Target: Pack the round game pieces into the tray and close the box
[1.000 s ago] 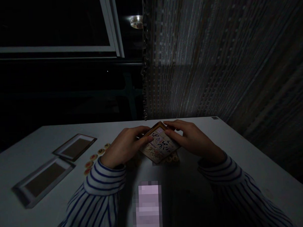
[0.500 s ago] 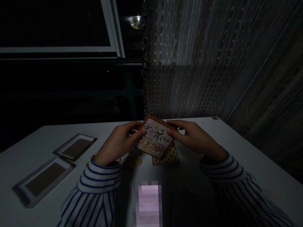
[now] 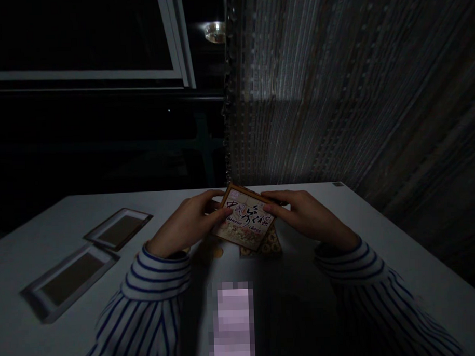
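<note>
Between my two hands is a Chinese chess box [image 3: 245, 222] with a printed top, tilted and turned slightly clockwise. My left hand [image 3: 192, 218] grips its left side, thumb on the printed face and fingers behind. On the right edge, my right hand [image 3: 301, 212] holds it the same way, thumb on top. Partly hidden below the box, a tray of round chess pieces [image 3: 271, 244] lies on the white table [image 3: 295, 280]. A loose round piece [image 3: 217, 252] sits left of that tray, in the shadow near my left wrist.
Two shallow frame-like box parts with brown insides lie at the left, the farther one [image 3: 120, 229] touching or nearly touching the nearer one [image 3: 72, 282]. A pixelated pinkish patch [image 3: 232, 323] covers the near middle. A beaded string curtain [image 3: 297, 93] hangs behind the table.
The chess box has tipped a little and its printed face has shifted slightly down and right. Both hands keep their hold on it.
</note>
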`<state>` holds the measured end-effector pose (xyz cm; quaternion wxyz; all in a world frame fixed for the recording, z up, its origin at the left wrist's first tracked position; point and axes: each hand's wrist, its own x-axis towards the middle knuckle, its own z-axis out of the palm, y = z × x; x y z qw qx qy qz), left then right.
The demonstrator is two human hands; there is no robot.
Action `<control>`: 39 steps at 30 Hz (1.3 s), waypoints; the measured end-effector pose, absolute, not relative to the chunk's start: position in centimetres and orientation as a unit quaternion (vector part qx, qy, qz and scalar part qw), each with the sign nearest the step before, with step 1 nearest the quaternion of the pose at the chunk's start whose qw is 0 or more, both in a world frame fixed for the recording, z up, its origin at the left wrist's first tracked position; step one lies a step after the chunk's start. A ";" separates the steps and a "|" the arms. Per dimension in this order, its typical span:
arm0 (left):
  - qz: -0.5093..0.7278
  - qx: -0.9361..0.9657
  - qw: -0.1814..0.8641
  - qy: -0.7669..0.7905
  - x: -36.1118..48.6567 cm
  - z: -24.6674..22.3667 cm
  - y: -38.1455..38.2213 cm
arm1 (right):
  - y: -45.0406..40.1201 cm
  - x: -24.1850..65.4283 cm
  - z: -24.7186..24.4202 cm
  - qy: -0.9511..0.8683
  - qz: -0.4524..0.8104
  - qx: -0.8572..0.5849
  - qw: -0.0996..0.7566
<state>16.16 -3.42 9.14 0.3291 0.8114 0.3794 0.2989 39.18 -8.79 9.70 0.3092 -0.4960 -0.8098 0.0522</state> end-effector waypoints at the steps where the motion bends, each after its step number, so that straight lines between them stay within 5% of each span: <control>1: 0.303 0.810 0.329 0.378 16.2 9.1 -3.5 | -8.8 39.2 9.7 -0.810 0.052 -0.496 0.308; 28: 0.364 0.775 0.401 0.327 16.4 8.5 -2.9 | -8.4 39.4 9.1 -0.751 0.038 -0.545 0.371; 39: 0.422 0.716 0.430 0.353 16.3 9.0 -2.8 | -7.8 39.5 8.3 -0.719 0.149 -0.531 0.423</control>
